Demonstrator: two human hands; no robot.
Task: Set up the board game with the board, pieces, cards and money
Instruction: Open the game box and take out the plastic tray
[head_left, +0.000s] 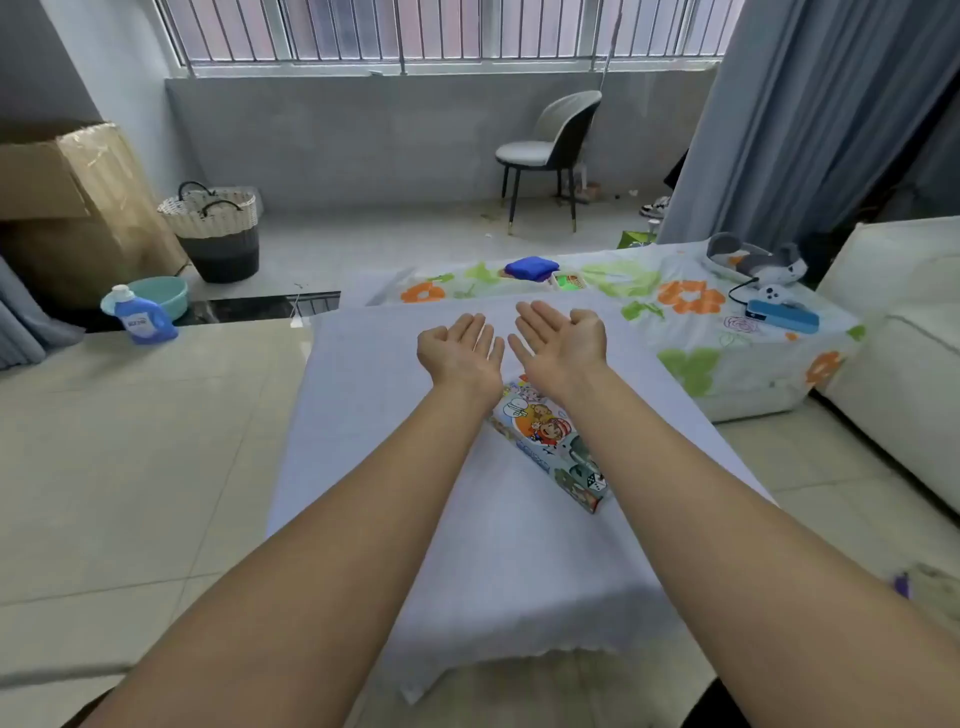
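A colourful board game box (550, 441) with cartoon figures and dice printed on it lies closed on the pale blue cloth of the low table (395, 395). Both my arms stretch out over the table. My left hand (460, 351) and my right hand (563, 338) are held palm up, fingers straight, side by side above the far half of the table. Neither hand holds anything. My right forearm hides part of the box's far end.
A second table with a floral cloth (691, 358) stands behind, bearing a blue cloth (530, 267), a plush toy (753, 260) and a blue device (784, 317). A white sofa (904, 332) is at the right. A detergent bottle (143, 317), a basin and a basket sit on the floor at the left.
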